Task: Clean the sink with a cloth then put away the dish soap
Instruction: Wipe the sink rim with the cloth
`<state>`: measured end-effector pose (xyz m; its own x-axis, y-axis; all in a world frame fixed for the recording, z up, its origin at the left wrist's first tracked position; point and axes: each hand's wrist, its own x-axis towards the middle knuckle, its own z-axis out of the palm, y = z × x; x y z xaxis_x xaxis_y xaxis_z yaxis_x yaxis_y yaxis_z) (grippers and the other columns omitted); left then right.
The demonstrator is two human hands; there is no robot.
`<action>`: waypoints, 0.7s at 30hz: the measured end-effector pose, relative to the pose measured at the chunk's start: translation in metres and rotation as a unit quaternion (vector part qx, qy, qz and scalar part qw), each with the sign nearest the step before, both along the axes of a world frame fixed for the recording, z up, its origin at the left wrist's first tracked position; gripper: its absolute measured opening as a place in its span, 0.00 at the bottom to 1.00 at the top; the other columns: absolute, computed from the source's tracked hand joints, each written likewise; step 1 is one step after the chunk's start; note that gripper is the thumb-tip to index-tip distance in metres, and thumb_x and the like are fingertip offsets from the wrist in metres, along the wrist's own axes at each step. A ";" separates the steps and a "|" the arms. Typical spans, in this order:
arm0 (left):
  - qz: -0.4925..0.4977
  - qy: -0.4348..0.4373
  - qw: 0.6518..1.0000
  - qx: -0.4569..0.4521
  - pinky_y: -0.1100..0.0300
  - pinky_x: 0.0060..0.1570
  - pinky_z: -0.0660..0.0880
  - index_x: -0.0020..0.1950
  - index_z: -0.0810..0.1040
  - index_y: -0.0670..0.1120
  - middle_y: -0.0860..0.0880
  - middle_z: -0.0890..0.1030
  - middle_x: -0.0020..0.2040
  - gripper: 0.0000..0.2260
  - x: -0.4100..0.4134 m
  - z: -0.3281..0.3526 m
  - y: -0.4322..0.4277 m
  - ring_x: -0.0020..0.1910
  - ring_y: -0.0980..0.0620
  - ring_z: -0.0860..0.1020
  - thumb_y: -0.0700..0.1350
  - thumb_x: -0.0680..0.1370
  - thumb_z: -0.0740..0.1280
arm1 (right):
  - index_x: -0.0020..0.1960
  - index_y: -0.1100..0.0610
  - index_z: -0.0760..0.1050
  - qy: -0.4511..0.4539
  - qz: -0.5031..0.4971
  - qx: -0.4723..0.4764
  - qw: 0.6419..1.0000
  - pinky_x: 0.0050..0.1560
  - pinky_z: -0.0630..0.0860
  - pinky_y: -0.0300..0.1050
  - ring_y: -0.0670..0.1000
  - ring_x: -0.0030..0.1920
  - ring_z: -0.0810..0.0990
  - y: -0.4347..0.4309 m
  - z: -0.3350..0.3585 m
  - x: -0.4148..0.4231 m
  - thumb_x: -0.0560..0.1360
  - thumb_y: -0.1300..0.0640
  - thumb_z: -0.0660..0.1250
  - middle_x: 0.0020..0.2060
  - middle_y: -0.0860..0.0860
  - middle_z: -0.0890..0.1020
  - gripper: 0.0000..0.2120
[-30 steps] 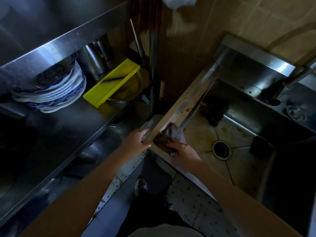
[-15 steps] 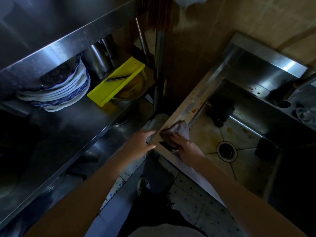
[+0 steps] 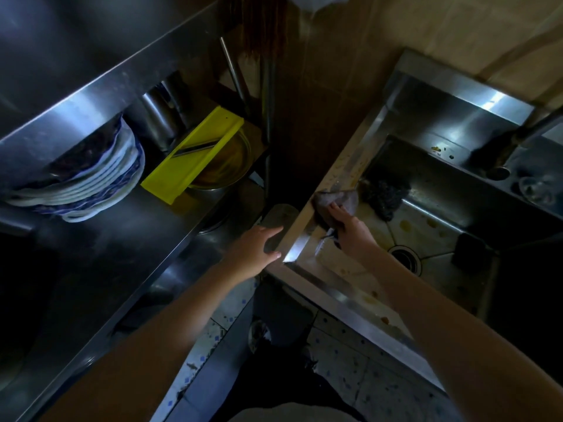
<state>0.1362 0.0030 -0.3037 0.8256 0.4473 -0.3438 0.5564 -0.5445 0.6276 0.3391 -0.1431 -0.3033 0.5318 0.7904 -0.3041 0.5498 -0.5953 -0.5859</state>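
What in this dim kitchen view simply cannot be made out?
Head view:
- Dish soap: not identifiable anywhere; much of the scene lies in shadow.
- Tap: cut off by the right edge.
- Cloth: partly covered by the right hand.
- Dark block in the sink: too dim to identify.
- White object: cut off by the top edge.
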 end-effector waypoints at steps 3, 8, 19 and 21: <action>-0.015 -0.001 1.000 -0.004 0.54 0.63 0.68 0.73 0.61 0.58 0.49 0.66 0.71 0.27 0.009 0.003 0.006 0.69 0.50 0.66 0.52 0.76 0.67 | 0.75 0.56 0.59 -0.001 -0.024 -0.003 1.000 0.73 0.56 0.44 0.54 0.75 0.60 0.008 0.001 0.013 0.78 0.69 0.54 0.75 0.52 0.62 0.27; -0.046 -0.013 0.999 0.024 0.53 0.62 0.70 0.73 0.61 0.57 0.49 0.68 0.69 0.27 0.023 0.005 0.008 0.68 0.49 0.68 0.52 0.75 0.67 | 0.75 0.55 0.59 -0.006 -0.051 0.000 0.999 0.71 0.61 0.46 0.56 0.73 0.64 0.013 -0.003 0.015 0.78 0.68 0.55 0.74 0.54 0.64 0.27; -0.049 -0.030 0.997 0.045 0.61 0.52 0.70 0.72 0.64 0.56 0.49 0.72 0.64 0.25 0.055 0.002 0.008 0.61 0.50 0.72 0.50 0.76 0.66 | 0.75 0.50 0.60 0.001 -0.058 0.029 0.998 0.73 0.60 0.44 0.53 0.74 0.62 -0.005 -0.015 -0.027 0.78 0.66 0.58 0.75 0.52 0.61 0.27; -0.050 -0.033 0.997 0.044 0.60 0.52 0.71 0.72 0.65 0.56 0.48 0.73 0.63 0.24 0.058 0.003 0.008 0.61 0.50 0.73 0.50 0.77 0.66 | 0.75 0.50 0.60 0.001 -0.052 0.039 0.998 0.74 0.59 0.45 0.51 0.75 0.60 -0.004 -0.015 -0.023 0.79 0.65 0.58 0.75 0.51 0.61 0.26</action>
